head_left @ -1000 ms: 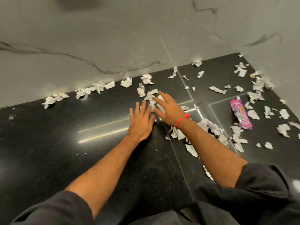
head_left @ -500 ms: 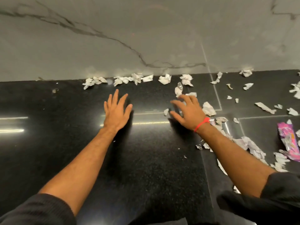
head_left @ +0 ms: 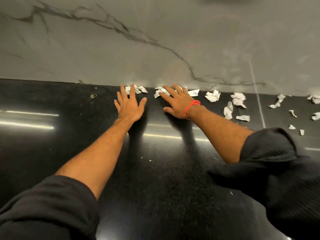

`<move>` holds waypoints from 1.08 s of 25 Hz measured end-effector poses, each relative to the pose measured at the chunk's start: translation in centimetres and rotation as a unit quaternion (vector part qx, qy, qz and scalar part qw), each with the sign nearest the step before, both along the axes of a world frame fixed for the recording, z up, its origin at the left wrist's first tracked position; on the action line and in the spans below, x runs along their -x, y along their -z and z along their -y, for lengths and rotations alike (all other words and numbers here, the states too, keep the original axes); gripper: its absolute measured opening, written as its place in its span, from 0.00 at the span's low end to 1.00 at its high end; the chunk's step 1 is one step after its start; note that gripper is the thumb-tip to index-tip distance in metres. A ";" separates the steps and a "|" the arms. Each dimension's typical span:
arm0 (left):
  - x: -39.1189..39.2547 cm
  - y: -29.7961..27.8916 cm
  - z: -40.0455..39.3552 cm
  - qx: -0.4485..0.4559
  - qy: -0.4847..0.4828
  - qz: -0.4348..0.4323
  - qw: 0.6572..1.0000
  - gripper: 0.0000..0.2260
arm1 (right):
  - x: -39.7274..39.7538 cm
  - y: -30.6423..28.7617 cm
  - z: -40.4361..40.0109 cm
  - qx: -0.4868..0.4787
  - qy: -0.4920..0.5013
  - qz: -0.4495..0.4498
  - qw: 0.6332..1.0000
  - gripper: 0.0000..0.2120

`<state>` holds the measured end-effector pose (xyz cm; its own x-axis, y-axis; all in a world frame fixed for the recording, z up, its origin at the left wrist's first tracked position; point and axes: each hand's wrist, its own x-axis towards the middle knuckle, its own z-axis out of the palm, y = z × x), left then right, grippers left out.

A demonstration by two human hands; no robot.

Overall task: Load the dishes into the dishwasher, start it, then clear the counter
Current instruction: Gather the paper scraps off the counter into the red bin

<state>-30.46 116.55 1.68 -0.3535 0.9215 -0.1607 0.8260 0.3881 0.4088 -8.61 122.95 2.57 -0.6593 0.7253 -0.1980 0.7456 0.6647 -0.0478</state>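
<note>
The step in hand looks like the last one, clearing the counter: no dishes and no dishwasher are in view, only a black polished surface strewn with torn paper scraps. The left hand lies flat and palm-down at the back of the counter, its fingers spread and empty, the tips touching a small clump of scraps against the grey marbled wall. The right hand, with a red thread band at the wrist, also lies open and holds nothing, its fingers resting over another clump at the wall line. More scraps trail off to the right along the wall and out onto the counter, well apart from both hands. The next move, by my judgement, calls for drawing the two clumps away from the wall and together, keeping the palms low so that the light paper slides rather than scatters. No brand, label or writing can be read anywhere; the scraps show faint grey marks too small to make out.
</note>
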 end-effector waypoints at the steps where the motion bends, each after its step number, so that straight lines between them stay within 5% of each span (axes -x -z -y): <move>1: 0.3 0.1 -0.5 0.020 0.014 0.004 1.000 0.35 | 0.1 0.1 -0.3 0.008 0.003 0.018 1.000 0.34; 6: -2.8 1.0 -0.7 0.054 0.129 -0.018 0.990 0.31 | -3.5 0.4 0.2 0.028 0.038 0.045 0.998 0.32; 12: -10.6 1.7 2.8 -0.083 0.307 0.047 0.947 0.18 | -11.3 1.3 4.1 -0.051 0.102 -0.090 0.989 0.27; 16: -6.4 2.1 0.0 -0.169 0.116 -0.044 0.978 0.20 | -11.9 0.3 5.3 -0.028 0.102 -0.104 0.989 0.26; 20: -0.9 2.0 -2.9 -0.006 -0.005 -0.009 1.000 0.28 | -9.7 0.0 5.4 0.010 0.095 -0.092 0.991 0.29; 24: -4.4 2.8 -2.1 -0.026 0.165 -0.045 0.985 0.25 | -6.4 -0.1 4.1 0.037 0.107 -0.121 0.986 0.30; 27: -10.0 2.8 1.8 -0.082 0.324 0.028 0.942 0.21 | -5.3 0.2 3.8 0.049 0.121 -0.162 0.978 0.30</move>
